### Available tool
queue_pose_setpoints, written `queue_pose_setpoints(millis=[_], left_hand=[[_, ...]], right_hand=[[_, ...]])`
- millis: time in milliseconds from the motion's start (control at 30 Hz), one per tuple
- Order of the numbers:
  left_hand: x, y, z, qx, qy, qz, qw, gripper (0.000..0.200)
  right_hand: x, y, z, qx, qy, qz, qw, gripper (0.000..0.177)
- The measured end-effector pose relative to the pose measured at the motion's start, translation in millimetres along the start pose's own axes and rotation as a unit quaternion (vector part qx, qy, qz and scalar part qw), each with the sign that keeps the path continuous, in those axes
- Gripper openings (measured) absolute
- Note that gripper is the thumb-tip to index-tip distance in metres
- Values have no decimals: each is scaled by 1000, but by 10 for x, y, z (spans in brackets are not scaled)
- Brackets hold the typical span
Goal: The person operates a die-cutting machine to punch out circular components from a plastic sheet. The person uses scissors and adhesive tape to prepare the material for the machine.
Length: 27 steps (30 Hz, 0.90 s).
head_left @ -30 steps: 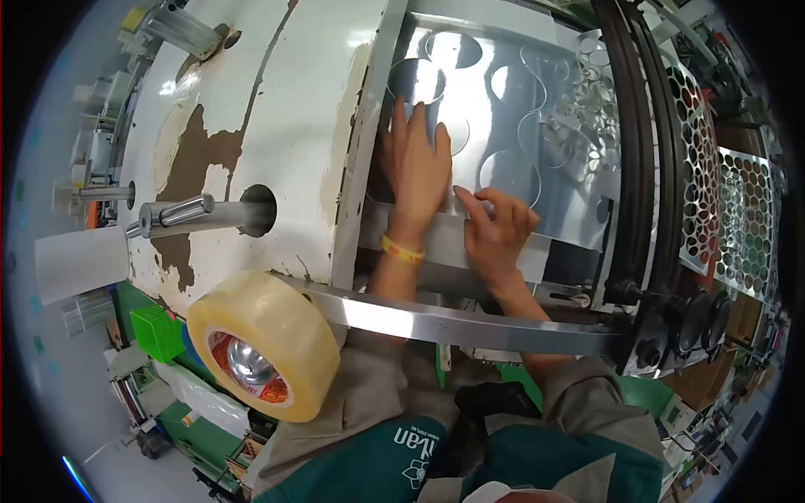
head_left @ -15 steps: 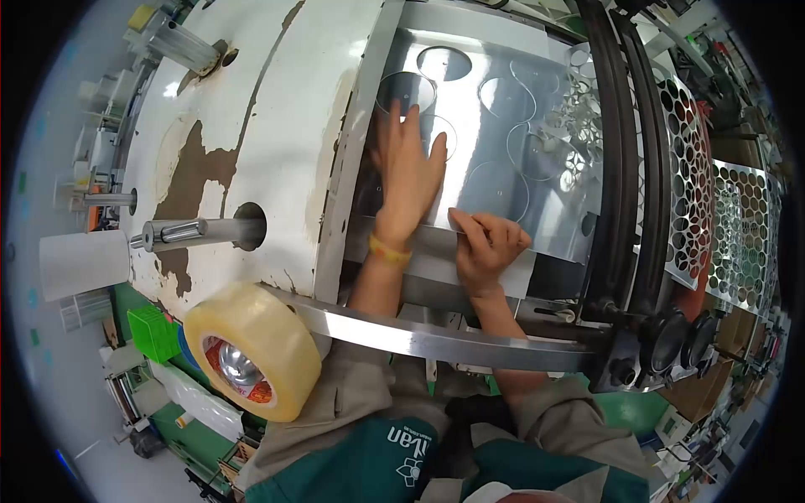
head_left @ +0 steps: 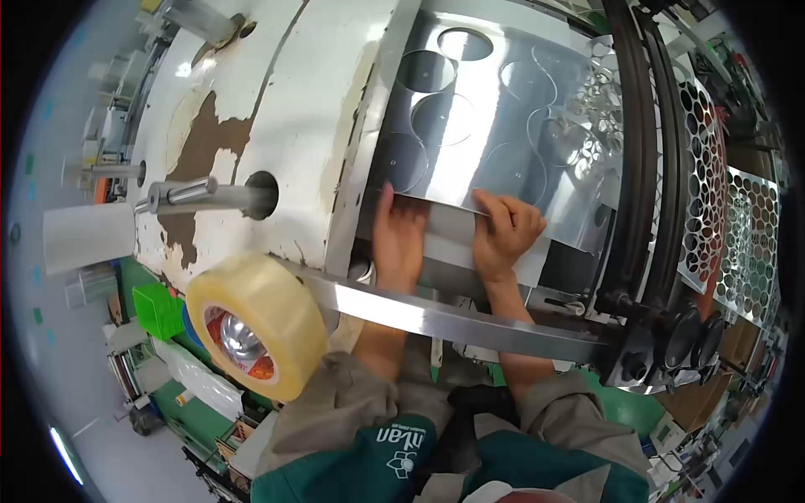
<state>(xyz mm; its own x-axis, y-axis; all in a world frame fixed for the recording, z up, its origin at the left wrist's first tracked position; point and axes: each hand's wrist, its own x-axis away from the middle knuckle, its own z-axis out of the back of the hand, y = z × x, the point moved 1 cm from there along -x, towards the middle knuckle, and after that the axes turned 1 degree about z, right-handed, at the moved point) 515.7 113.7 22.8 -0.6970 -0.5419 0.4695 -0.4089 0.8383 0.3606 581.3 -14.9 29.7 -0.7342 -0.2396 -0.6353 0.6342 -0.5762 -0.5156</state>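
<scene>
A shiny metal sheet (head_left: 449, 155) with large round cut outlines and a couple of dark round openings lies on the machine bed. My left hand (head_left: 398, 243) is at its near left edge, palm up; the thumb shows at the edge while the other fingertips go out of sight beneath the sheet. Farther right along that same edge, my right hand (head_left: 509, 235) is closed, its fingers curled and pinching the sheet's rim. Below the sheet a grey-white flat surface (head_left: 453, 239) shows between my hands.
A curved metal bar (head_left: 436, 321) crosses above my forearms, with a big roll of clear tape (head_left: 256, 327) at its left end. Dark rails (head_left: 641, 159) and black knobs (head_left: 675, 335) stand at right. Perforated metal sheets (head_left: 746, 243) lie beyond. A metal shaft (head_left: 222, 197) juts from the white panel.
My left hand has come back from on top of the sheet to its near edge, turning palm up. My right hand stays at the edge. The view has shifted slightly.
</scene>
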Motion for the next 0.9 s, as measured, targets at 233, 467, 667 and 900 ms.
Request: queue_pose_setpoints(millis=[233,467,667,900], left_hand=[[-395,45,-93,-79,154,-11,985,20],[-452,52,-111,-110,171,-26,979,22],[-562,33,-39,-87,206,-49,974,28],[-586,71,-80,-68,232,-43,969,28]], right_hand=[[-17,11,-25,2,11,10,1000,24],[-10,13,-12,1,-13,-3,1000,28],[-27,13,-16,4,-4,3,1000,23],[-37,15,-13,-4,-1,1,1000,21]])
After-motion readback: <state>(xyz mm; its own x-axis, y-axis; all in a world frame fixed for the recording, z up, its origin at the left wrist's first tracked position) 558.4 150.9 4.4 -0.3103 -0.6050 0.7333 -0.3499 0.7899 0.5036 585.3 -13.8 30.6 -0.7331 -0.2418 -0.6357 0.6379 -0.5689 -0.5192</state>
